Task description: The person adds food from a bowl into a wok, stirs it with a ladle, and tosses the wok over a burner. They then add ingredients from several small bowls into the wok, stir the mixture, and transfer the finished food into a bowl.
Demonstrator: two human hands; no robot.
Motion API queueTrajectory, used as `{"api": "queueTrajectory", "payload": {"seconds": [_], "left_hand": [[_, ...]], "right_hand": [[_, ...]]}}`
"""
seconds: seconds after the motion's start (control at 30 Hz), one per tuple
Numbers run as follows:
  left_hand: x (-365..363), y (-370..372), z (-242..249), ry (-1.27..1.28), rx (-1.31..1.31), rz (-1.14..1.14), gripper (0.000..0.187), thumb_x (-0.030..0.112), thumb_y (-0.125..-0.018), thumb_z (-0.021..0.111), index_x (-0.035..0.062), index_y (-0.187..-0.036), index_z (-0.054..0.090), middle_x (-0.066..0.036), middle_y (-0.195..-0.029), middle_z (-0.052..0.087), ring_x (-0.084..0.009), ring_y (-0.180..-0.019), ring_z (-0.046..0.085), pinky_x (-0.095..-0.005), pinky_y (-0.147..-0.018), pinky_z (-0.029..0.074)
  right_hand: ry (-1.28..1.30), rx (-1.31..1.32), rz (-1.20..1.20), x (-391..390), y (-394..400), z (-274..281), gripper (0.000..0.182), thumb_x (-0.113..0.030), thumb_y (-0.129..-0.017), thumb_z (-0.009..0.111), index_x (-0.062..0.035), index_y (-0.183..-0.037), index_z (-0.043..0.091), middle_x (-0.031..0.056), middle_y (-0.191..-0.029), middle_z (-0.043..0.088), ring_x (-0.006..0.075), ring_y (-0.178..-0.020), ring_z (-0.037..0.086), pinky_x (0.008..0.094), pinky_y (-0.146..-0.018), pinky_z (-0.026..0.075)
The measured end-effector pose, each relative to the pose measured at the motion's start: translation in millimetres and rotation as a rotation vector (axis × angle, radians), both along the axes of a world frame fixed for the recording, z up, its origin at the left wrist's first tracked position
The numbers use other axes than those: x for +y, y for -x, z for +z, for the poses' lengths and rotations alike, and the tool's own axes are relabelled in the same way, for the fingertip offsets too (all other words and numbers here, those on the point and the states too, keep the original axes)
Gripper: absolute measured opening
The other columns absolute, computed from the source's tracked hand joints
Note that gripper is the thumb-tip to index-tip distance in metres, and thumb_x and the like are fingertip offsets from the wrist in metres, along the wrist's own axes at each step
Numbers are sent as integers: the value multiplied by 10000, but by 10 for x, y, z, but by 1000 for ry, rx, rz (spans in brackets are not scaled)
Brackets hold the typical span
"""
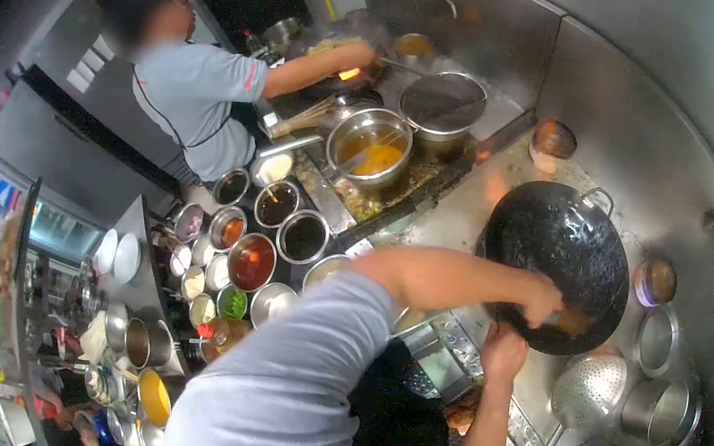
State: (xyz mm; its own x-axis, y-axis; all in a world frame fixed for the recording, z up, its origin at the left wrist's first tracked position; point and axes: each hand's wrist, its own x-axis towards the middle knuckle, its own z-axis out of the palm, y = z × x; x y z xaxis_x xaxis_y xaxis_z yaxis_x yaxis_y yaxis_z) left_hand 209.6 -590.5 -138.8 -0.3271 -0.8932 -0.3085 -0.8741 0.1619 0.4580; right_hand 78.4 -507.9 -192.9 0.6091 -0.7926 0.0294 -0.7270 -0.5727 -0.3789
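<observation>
A large black wok [549,238] stands tilted at the right, with a metal loop handle on its far rim. Reaching over the near rim, my left hand [539,298] is closed inside the wok. A brownish, motion-blurred thing extends from its fingers; I cannot make out what it is. Below it, my right hand [504,348] is closed at the wok's near edge, gripping it. A perforated metal strainer [588,391] with a long handle lies just below the wok.
A co-worker [200,98] reaches over a lit burner at the upper left. Near them are a pot of yellow liquid [373,147] and a mesh-covered pot [444,102]. Several sauce containers [251,263] stand left of my arm. Metal pots [657,411] stand at the right.
</observation>
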Motion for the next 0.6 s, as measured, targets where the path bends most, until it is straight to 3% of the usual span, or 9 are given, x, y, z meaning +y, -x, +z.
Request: {"api": "queueTrajectory", "payload": {"seconds": [0.1,0.23,0.3,0.33,0.4,0.47,0.53,0.57,0.6], "left_hand": [[401,-354,632,-202,-562,-321,371,194,-655,735,151,-1023,737,-124,-1011,710,-333,-927,670,-516,-766,534],[-557,-1093,-634,-62,-964,-55,232,177,-727,738,180,-957,768,-13,-969,732,-194,-848,687,-398,-589,553],[-618,-756,-351,121,-545,443,191,163,-762,711,156,-945,766,-39,-939,731,-216,-778,705,-343,-630,571],[-963,-533,-945,144,-97,936,206,197,-766,707,119,-949,761,-63,-941,731,-239,-839,708,-384,-681,579],[-476,-81,-492,58,-284,284,309,241,-771,664,50,-1001,741,-145,-1065,704,-313,-995,676,-402,-865,528],[-276,156,-514,-53,-168,176,358,279,-735,684,49,-1002,741,-140,-1097,697,-308,-999,676,-411,-864,528],[223,-134,-27,51,-200,-183,232,247,-701,675,89,-860,734,-163,-859,702,-338,-769,675,-468,-655,534],[524,-263,230,58,-193,-164,248,266,-723,681,77,-877,726,-184,-831,687,-354,-739,664,-467,-622,517],[581,-574,-56,77,-367,-260,328,266,-797,635,163,-1102,701,-138,-961,711,-334,-864,683,-459,-755,541]], "right_hand": [[-11,-10,-12,-21,-14,57,224,-245,-858,611,-44,-799,690,214,-774,666,407,-714,649,498,-710,503],[-20,-69,-14,-18,-13,29,207,-212,-841,642,-14,-789,674,235,-772,654,426,-734,640,499,-701,509],[7,-74,-1,19,1,66,207,-213,-842,641,-16,-787,674,235,-767,653,426,-730,638,500,-699,508],[39,-82,14,14,-1,86,208,-213,-844,640,-17,-785,673,236,-763,651,427,-726,636,501,-696,507],[76,-146,33,-55,10,-34,206,-215,-848,638,-20,-792,678,233,-760,650,430,-715,632,504,-689,504],[10,-76,22,-123,35,-198,213,-234,-872,616,-43,-833,703,227,-800,662,417,-746,639,499,-696,507],[43,97,72,-244,77,-469,269,-280,-905,562,-62,-856,711,221,-898,679,385,-853,648,482,-736,515],[-19,186,21,-251,75,-448,265,-269,-881,559,-44,-841,694,212,-878,680,377,-842,652,484,-733,516],[44,127,19,-237,101,-512,248,-258,-838,568,-36,-814,676,201,-841,680,366,-821,660,475,-739,519]]}}
